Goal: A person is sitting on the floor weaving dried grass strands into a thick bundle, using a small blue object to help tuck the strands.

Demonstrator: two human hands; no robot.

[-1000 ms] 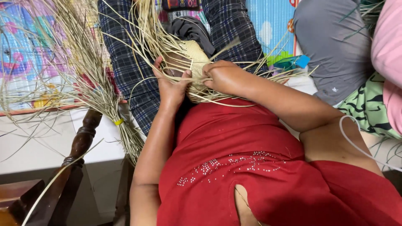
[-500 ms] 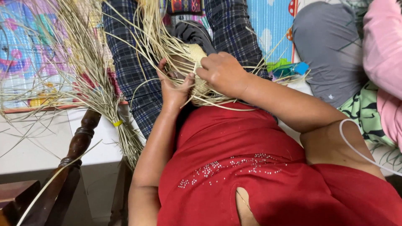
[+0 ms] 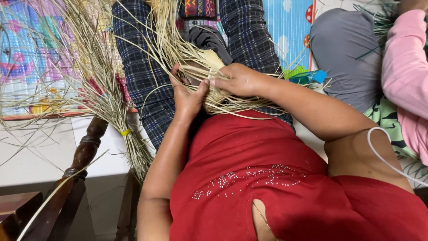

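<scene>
- While both hands meet at chest height over the red top (image 3: 249,165), the left hand (image 3: 188,96) cups the left side of a small pale woven straw piece (image 3: 213,76), palm against it, thumb up toward the right hand's fingertips.
- Right hand (image 3: 238,80) lies across the front of the woven piece from the right, fingers curled, thumb and forefinger pinching a flat pale strand at its left edge.
- Woven piece sits between the two hands, touching both; top corner shows above the right hand's knuckles.
- Loose pale straw strands (image 3: 169,40) fan up and left from the piece, past the left hand; more trail right under the right forearm.
- Bundle of dry straw tied with a yellow band (image 3: 127,132) lies left of the left forearm, well apart from the hands.
- Dark turned wooden chair post (image 3: 82,151) stands below-left of that bundle.
- Beyond the hands: legs in blue-and-dark plaid trousers (image 3: 138,67) on a colourful play mat (image 3: 290,31).
- Right of the right forearm: another person's grey-clad knee (image 3: 347,58) and pink sleeve (image 3: 405,76).
- Small blue-and-green object (image 3: 307,76) lies just past the right forearm; kind unclear.
- White cable (image 3: 379,151) loops over the right upper arm.
</scene>
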